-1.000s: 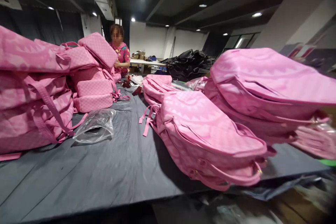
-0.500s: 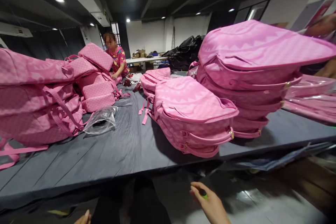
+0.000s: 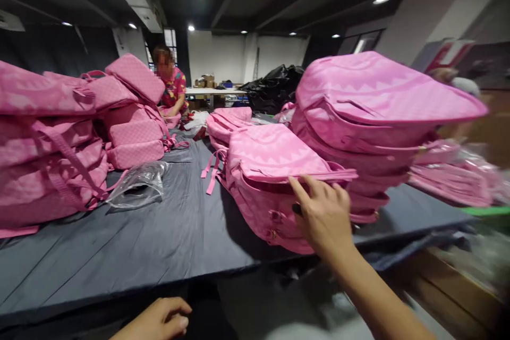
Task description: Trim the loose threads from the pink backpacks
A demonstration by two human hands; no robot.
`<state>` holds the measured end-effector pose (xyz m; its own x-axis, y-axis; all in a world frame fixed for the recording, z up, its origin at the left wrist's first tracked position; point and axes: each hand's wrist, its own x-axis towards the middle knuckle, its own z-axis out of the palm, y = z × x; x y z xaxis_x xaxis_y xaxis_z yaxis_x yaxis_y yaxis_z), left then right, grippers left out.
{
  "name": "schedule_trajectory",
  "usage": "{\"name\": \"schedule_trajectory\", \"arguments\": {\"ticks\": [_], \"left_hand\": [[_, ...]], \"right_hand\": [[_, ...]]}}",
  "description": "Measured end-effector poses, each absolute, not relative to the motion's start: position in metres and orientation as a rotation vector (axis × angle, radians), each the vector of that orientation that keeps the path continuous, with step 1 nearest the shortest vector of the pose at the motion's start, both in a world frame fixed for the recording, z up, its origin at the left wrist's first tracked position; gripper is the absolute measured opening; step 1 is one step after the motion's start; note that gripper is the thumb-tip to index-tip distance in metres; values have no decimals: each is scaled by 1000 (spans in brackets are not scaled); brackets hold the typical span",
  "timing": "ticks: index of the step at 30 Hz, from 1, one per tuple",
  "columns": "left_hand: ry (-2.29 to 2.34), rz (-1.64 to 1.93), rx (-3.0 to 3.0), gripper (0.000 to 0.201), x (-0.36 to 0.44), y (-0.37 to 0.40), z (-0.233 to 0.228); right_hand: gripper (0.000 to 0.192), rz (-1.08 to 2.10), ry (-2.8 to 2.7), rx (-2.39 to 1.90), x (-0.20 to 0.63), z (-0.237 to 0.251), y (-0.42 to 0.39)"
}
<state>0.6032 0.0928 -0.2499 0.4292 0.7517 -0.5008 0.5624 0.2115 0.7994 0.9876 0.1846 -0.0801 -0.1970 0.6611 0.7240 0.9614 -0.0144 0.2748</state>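
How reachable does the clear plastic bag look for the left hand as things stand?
Probably yes: the left hand looks unoccupied, and mainly tabletop separates it from the clear plastic bag.

A pink backpack (image 3: 274,149) with a jagged tone-on-tone print lay flat, printed face up, near the grey-covered table's (image 3: 171,239) near edge.

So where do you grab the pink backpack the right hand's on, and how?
Probably the near top edge of the pink backpack, coming from the near side, like the right hand: the backpack lies flat, and that edge juts out over shadow.
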Motion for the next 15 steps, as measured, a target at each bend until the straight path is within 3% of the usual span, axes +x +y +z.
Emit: {"name": "schedule_trajectory", "arguments": {"ticks": [5, 9, 12, 15], "left_hand": [[1202, 298, 1445, 48, 627, 113, -244], [1151, 375, 1384, 54, 628, 108, -262], [1115, 489, 1269, 66, 624, 105, -276], [1131, 574, 1149, 80, 623, 114, -283]], "right_hand": [[50, -1098, -2184, -1734, 979, -91, 212], [27, -796, -2355, -1967, 982, -103, 242], [14, -784, -2287, -1893, 982, -70, 247], [22, -933, -1959, -1733, 981, -12, 229]]}}
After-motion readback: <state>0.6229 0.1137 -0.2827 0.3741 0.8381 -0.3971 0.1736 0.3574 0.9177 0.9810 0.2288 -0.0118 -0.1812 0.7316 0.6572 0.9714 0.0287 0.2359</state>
